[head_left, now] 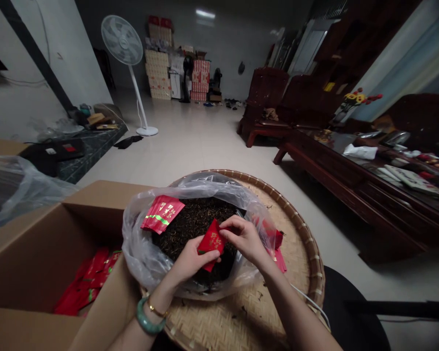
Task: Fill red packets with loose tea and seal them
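On my feed I count one red packet (212, 240), pinched between thumb and fingers by my left hand (193, 258) and right hand (243, 238), above one plastic bag (137, 253).

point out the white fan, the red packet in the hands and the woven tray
White fan (122, 40): head view, on the round fan head.
Red packet (213, 240): head view, on its front face.
Woven tray (290, 231): head view, on the bare weave at its right side.
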The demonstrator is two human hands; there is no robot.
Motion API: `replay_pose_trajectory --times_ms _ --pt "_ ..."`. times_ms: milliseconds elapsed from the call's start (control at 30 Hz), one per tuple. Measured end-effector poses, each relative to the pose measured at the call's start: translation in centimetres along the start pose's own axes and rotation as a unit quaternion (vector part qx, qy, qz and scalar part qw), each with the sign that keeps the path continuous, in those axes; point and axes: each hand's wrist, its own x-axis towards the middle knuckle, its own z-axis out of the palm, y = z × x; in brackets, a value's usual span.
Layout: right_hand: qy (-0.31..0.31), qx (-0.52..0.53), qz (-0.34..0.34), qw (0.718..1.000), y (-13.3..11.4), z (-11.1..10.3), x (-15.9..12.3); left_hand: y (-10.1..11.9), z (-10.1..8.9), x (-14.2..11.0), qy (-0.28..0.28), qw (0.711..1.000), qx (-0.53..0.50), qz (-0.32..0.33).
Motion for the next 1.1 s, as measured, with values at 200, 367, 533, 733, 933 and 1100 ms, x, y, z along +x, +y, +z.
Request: replay_pose_trajectory --times_ms 200,367,533,733,933,1100 --pt "-0.123 -0.055 -0.111 0.985 -2.9 -0.8 -1.1 0.0 -0.6 0.1 0.042 0.981 0.164 0.093" --pt "-0.176 -0.117 -0.184 0.960 -4.7 -1.6 -2.3 -0.3 -0.7 -0.2 0.031 0.953 0.234 0.188" --pt "-0.145 -0.161 -0.174 0.961 -4.4 -1.9 -2.6 -1.0 -0.9 0.0 0.034 0.938 0.266 0.219" --pt "-0.133 -0.133 -0.119 0.975 -4.7 -1.7 -3.0 -1.1 -1.2 -0.3 0.043 0.916 0.290 0.274" --pt "-0.147 -0.151 -0.133 0.968 -3.4 -1.0 -3.9 -1.3 -1.7 -0.6 0.034 0.898 0.291 0.328" --pt "-0.101 -0.122 -0.143 0.977 -2.7 -0.4 -4.2 -1.5 -1.7 -0.6 0.043 0.902 0.297 0.311"
